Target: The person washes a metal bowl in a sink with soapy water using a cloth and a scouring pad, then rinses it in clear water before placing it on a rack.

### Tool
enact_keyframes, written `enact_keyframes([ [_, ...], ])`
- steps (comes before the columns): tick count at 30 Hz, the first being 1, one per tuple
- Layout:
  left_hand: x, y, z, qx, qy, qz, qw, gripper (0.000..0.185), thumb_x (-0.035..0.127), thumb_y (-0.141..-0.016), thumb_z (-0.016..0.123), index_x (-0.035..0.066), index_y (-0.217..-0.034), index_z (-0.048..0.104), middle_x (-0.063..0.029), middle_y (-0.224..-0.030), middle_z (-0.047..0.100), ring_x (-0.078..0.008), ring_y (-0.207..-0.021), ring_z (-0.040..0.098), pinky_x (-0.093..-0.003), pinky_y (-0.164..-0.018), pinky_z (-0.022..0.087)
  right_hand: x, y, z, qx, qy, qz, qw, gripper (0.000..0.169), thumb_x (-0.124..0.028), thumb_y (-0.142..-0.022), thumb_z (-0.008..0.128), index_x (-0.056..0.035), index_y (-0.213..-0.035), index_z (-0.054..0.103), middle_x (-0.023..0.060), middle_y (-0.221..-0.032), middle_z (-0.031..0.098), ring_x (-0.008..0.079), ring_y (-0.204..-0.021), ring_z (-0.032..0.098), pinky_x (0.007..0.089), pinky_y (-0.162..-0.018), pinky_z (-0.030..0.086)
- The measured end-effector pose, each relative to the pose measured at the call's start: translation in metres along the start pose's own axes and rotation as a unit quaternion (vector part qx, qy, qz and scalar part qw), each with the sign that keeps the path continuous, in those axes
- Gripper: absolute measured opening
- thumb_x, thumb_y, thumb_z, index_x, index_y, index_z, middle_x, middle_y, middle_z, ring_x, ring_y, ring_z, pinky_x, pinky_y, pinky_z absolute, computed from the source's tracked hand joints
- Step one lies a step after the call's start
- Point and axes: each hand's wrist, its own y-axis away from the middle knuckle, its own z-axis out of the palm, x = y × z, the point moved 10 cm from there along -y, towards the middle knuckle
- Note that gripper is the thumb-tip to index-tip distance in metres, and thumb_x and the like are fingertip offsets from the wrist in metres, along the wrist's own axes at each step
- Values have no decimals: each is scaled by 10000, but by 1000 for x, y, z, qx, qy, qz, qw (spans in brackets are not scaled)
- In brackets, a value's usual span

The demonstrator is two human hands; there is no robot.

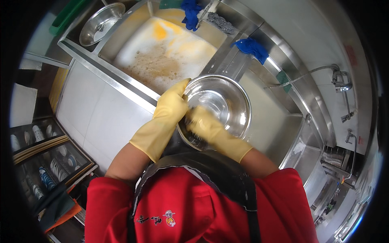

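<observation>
A shiny stainless steel basin [238,101] is tilted towards me over the front edge of the sinks. My left hand [173,98], in a yellow rubber glove, grips its left rim. Inside the basin, my right hand [205,123], gloved the same way, is blurred by motion against the near-left wall. Its fingers are closed around a dark, stringy thing that looks like a wire scourer [191,119], mostly hidden by the glove and blur. Left of the basin, a sink [129,79] holds foamy brownish water with orange-yellow patches.
A second sink [264,106] with cloudy water lies to the right. Blue cloths [252,49] and a steel wool scourer [220,22] rest on the ledges. Another metal bowl [101,24] stands at far left. A hose tap [340,80] is wall-mounted; a dish cabinet [57,164] is left.
</observation>
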Motion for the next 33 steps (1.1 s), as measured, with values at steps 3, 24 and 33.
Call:
enact_keyframes([
  [3, 9, 4, -3, -8, -18, 15, 1000, 477, 40, -983, 555, 188, -1436, 587, -173, -1303, 693, -329, -1204, 667, -407, -1013, 511, -2, 14, 11, -107, -6, 67, 992, 327, -149, -847, 752, -47, -1155, 707, 255, -1114, 702, 434, -1120, 676, 481, -993, 546],
  [24, 16, -5, 1, 37, -104, 75, 991, 503, 13, -959, 584, 179, -1433, 608, -145, -1263, 725, -255, -1202, 680, -360, -1024, 502, 35, -57, -37, 92, 89, 81, 988, 217, -181, -950, 581, -55, -1012, 746, 207, -1014, 754, 410, -946, 731, 486, -806, 583],
  [33, 15, 3, 5, 43, -78, 75, 993, 493, 33, -972, 555, 175, -1442, 596, -167, -1341, 686, -327, -1277, 637, -383, -1068, 481, 110, 28, -9, -196, 241, 241, 919, 273, -259, -937, 679, -87, -1126, 776, 131, -1078, 780, 274, -1035, 750, 435, -875, 584],
])
